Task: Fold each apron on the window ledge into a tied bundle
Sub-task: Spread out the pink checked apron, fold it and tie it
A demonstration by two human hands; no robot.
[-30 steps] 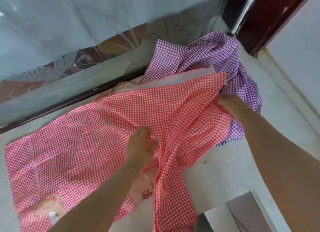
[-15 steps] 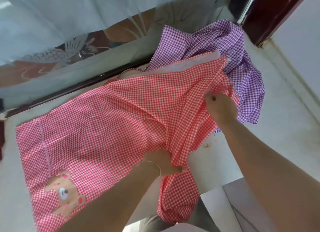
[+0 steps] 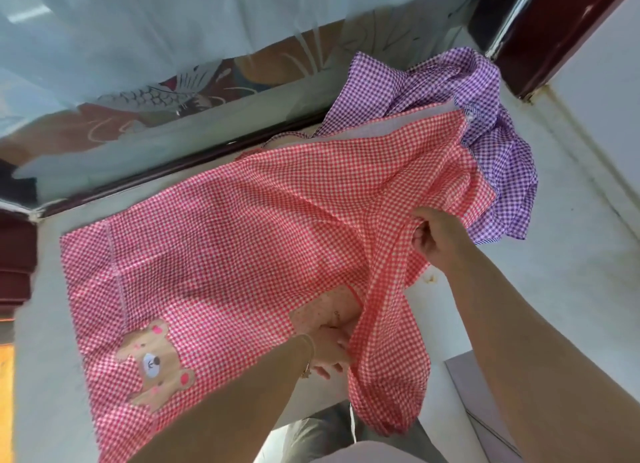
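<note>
Red-and-white gingham forms the apron [image 3: 242,241] that we see spread across the pale window ledge [image 3: 571,254], its far edge lying near the dark window frame [image 3: 166,178]. A brown bear appliqué [image 3: 156,365] sits on the near left part of the cloth, and a stitched seam [image 3: 116,272] runs across the left end. We note that the right portion of the apron is lifted off the ledge and gathered into folds, with a long loop of fabric [image 3: 388,376] hanging down past the ledge's near edge.

The right hand [image 3: 440,237] has its fingers curled into the raised cloth, gripping a bunched fold at the apron's right side. The left hand [image 3: 329,351], a thin bracelet [image 3: 310,353] at its wrist, lies at the near edge of the apron beside the hanging loop; its fingers are partly covered by cloth, so we cannot tell with certainty whether they pinch the fabric or merely rest on it, though they appear to be curled at the hem.

A second apron, purple-and-white gingham [image 3: 485,144], lies crumpled in the far right corner of the ledge, partly under the red one. Patterned frosted glass [image 3: 173,92] rises behind the ledge.
</note>
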